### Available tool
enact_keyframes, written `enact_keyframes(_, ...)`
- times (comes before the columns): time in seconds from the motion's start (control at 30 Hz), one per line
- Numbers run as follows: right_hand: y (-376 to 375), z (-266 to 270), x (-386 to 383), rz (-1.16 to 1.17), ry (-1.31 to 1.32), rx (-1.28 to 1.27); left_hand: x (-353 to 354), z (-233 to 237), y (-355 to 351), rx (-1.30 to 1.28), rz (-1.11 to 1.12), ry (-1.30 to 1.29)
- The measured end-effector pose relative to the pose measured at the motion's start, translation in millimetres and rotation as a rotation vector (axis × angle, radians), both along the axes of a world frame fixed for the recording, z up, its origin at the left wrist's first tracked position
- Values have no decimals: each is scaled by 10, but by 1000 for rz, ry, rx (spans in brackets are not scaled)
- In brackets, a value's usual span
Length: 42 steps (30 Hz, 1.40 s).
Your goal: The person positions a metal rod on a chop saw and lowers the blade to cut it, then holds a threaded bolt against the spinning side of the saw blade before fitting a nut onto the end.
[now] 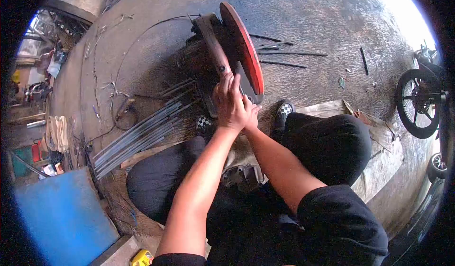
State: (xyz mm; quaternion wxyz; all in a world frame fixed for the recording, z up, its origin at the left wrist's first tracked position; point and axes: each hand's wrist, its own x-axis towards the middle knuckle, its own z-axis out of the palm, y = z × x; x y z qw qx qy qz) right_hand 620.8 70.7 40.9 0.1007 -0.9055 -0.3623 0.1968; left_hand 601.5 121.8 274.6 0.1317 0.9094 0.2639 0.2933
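A cut-off saw (213,43) stands on the floor before me, its disc behind a red guard (249,53). A long brown handle bar runs from it toward me. My left hand (230,102) is closed around the near end of this handle (215,53), fingers toward the saw. Just below and to the right, my right hand (252,116) is partly covered by the left hand. Its visible fingers look curled near the saw's base (256,98); what they hold is hidden.
Cut metal rods (147,128) lie left of the saw, more thin dark rods (294,54) to the right. A cable (135,38) curves across the floor. A blue panel (64,214) and yellow tape measure (141,257) are lower left; a black wheel (418,103) stands far right.
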Motion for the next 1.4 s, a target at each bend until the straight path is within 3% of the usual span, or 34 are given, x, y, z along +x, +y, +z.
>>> enact_keyframes(0.03,39,-61,-22,194,-188,-96,30,-186,-20,46,65,-189)
enact_keyframes(0.07,130,-95,-83,199,-188,-94,102,-239,-74,48,71,-189)
enact_keyframes(0.13,391,-125,-222,-431,138,-221,221,-306,-158,-198,570,-338)
enact_keyframes(0.17,533,-17,-150,-425,136,-219,206,-271,-133,-195,576,-341)
enact_keyframes(0.23,714,362,28,-1855,712,257,151,-101,-95,-744,371,-308)
enact_keyframes(0.37,567,384,10,-1615,716,384,164,188,-153,-868,382,-249)
enact_keyframes(0.53,451,380,-74,-1196,725,570,170,142,-143,-819,359,-298)
enact_keyframes(0.57,424,149,-19,-1197,725,570,171,129,-123,-959,358,-337)
enact_keyframes(0.6,363,-278,82,-1159,1016,525,167,121,-112,-1100,358,-377)
enact_keyframes(0.63,322,-303,152,-1103,1303,468,161,127,-124,-1103,361,-380)
enact_keyframes(0.67,324,-321,198,-1284,1360,421,168,134,-136,-968,353,-335)
enact_keyframes(0.73,345,-337,123,-1255,1356,405,165,126,-126,-714,339,-280)
enact_keyframes(0.83,341,-363,168,-1195,1356,349,135,21,-98,-672,293,-324)
enact_keyframes(0.87,270,-352,128,-1172,1353,330,161,-25,-105,-1015,287,-503)
enact_keyframes(0.9,379,-348,-10,-1151,1350,309,148,-93,-86,-1182,338,-453)
enact_keyframes(0.97,357,-375,80,-1116,1350,279,148,-418,-49,-877,370,-351)
enact_keyframes(1.03,319,-406,124,-1089,1358,260,136,-590,0,-769,246,-324)
enact_keyframes(1.1,313,-429,165,-1072,1365,240,105,-647,-12,-896,200,-374)
enact_keyframes(1.23,292,-519,494,-1037,1364,202,88,-654,-16,-867,185,-408)
enact_keyframes(1.3,308,-531,525,-1022,1363,192,86,-514,-7,-194,268,-262)
enact_keyframes(1.33,297,-543,568,-1012,1363,190,88,-532,-4,-193,268,-268)
enact_keyframes(1.4,219,-564,609,-992,1361,183,84,-562,-29,-805,240,-384)
